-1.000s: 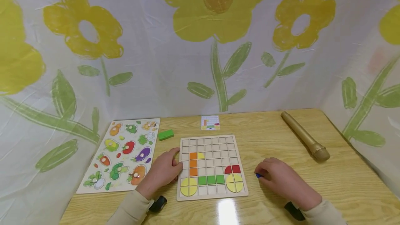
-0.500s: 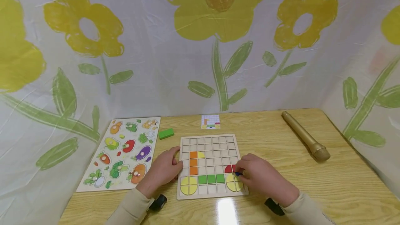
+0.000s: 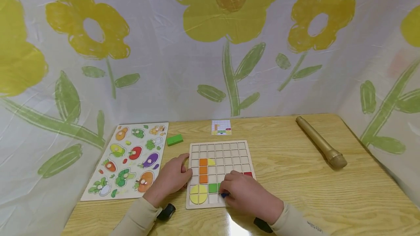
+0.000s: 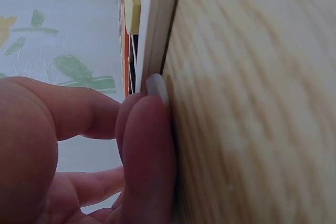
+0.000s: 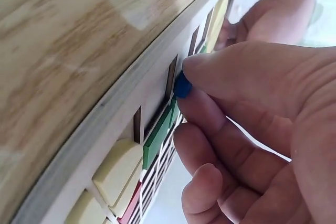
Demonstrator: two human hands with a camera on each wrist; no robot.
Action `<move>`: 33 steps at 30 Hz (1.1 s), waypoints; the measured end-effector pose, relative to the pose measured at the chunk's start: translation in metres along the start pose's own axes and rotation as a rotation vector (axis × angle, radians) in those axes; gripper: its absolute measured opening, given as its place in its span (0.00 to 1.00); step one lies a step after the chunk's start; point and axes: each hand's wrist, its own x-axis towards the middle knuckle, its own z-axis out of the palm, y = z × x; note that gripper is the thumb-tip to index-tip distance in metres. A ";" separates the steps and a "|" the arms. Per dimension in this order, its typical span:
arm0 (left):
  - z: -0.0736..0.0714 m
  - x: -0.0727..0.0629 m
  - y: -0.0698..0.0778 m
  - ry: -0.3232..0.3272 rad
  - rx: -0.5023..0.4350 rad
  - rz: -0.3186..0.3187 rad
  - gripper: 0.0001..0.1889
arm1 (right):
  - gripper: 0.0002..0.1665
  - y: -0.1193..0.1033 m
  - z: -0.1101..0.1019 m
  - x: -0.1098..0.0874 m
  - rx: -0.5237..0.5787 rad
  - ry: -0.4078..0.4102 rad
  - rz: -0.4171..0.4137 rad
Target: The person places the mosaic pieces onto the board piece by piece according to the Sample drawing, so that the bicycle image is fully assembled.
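A wooden grid board (image 3: 227,153) lies on the table, with orange squares (image 3: 203,169), green squares (image 3: 213,188), yellow quarter circles (image 3: 198,194) and a red square (image 3: 247,174) set in it. My left hand (image 3: 172,176) rests against the board's left edge, its thumb (image 4: 149,145) touching the side in the left wrist view. With thumb and forefinger, my right hand (image 3: 246,196) pinches a small blue piece (image 5: 183,85) over the bottom row, beside the green squares. This hand hides the board's lower right part; the blue piece's full shape is covered.
A small pattern card (image 3: 221,127) lies behind the board. To the left are a green block (image 3: 175,140) and a vegetable knob puzzle (image 3: 131,170). A gold microphone-shaped object (image 3: 319,141) lies at right. A flowered cloth (image 3: 157,65) hangs behind the table.
My right hand has moved left with the blue piece, from the table at the board's right, over its right side, to the bottom row. The left hand stays in place.
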 end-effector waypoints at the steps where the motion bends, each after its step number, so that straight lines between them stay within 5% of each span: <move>1: 0.000 0.000 0.000 0.000 0.000 -0.001 0.34 | 0.10 -0.001 0.001 0.000 -0.003 0.006 0.000; 22: -0.003 -0.007 -0.006 0.014 -0.016 -0.022 0.35 | 0.08 -0.005 0.006 0.006 0.022 0.028 0.005; 27: -0.003 -0.003 -0.005 -0.008 -0.064 -0.019 0.35 | 0.06 0.007 -0.003 0.000 0.052 0.026 0.083; 33: -0.007 -0.014 -0.010 -0.028 -0.056 -0.010 0.35 | 0.22 0.021 -0.012 -0.023 0.063 0.017 0.227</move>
